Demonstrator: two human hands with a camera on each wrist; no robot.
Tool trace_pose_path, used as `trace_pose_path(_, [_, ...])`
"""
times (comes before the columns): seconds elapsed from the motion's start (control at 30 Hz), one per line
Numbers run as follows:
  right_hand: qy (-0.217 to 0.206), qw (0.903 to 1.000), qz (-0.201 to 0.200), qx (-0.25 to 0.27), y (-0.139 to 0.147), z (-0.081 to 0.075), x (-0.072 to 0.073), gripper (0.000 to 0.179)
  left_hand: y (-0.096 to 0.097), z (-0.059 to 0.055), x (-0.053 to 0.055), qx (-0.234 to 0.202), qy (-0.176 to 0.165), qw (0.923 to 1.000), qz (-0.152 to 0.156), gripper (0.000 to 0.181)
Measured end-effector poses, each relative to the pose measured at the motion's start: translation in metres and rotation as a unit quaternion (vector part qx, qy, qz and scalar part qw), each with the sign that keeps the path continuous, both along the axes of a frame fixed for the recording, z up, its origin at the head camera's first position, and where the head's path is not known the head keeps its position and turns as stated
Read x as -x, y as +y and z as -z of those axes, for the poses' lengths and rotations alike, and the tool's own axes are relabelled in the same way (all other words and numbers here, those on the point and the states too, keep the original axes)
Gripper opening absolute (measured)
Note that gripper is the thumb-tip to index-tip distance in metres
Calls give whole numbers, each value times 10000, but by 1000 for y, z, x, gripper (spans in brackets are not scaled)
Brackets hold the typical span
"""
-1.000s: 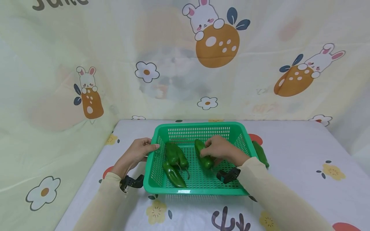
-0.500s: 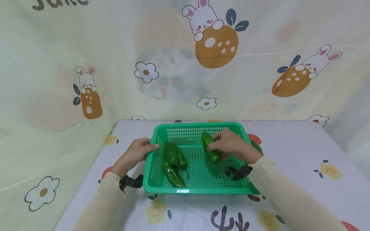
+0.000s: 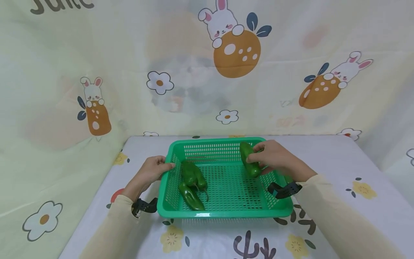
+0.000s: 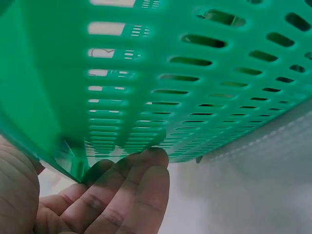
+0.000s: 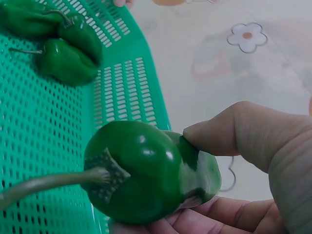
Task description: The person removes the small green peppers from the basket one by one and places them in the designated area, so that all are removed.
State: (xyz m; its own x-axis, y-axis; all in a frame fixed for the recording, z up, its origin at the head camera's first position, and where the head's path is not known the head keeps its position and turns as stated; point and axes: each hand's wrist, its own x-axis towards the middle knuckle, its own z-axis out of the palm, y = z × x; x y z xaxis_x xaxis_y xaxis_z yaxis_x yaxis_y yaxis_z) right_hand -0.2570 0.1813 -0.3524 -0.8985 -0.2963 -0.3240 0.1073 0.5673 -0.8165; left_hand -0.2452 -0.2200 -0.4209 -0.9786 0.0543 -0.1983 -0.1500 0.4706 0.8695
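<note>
My left hand grips the left rim of a green plastic basket, thumb on top. In the left wrist view its fingers curl beneath the rim, beside the slotted wall. My right hand holds a green chili pepper between thumb and fingers, raised over the basket's right part. The right wrist view shows this pepper with its stem pointing left. Three more green peppers lie together on the left side of the basket floor.
Beyond the basket's right wall, mostly behind my right wrist, shows a bit of another green pepper. A white printed tablecloth covers the table. A cloth with printed rabbits hangs at the back.
My right hand has lifted the pepper from the basket floor and carried it right and away from me. The left hand keeps its hold on the rim. The head view has shifted slightly.
</note>
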Motion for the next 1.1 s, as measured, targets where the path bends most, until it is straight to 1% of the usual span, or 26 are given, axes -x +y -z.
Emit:
trace_pose_path(0.2, [80,9999,57,-64,17,-4,0,78,-1,3,-2,38,80,9999,-49,33])
trace_pose_path(0.37, [195,9996,162,-108,28,-10,-2,72,0,3,-2,-24,104,9999,-51,33])
trace_pose_path(0.47, [284,9993,215,-90,35,-12,-1,66,1,3,-1,-51,94,9999,-73,33])
trace_pose_path(0.53, [356,9990,250,-114,40,-12,-1,62,1,3,-1,-70,98,9999,-47,34])
trace_pose_path(0.63, [416,9985,329,-156,46,-13,-2,63,3,2,-1,-93,70,9999,-85,33])
trace_pose_path(0.83, [532,9974,410,-269,59,-13,-3,58,2,2,-2,3,57,10000,-70,32])
trace_pose_path(0.9, [538,9972,428,-296,64,-13,-3,56,2,2,-2,36,70,10000,-60,33])
trace_pose_path(1.1, [504,9968,513,-346,79,-11,-1,58,2,1,-3,165,104,9998,-41,35])
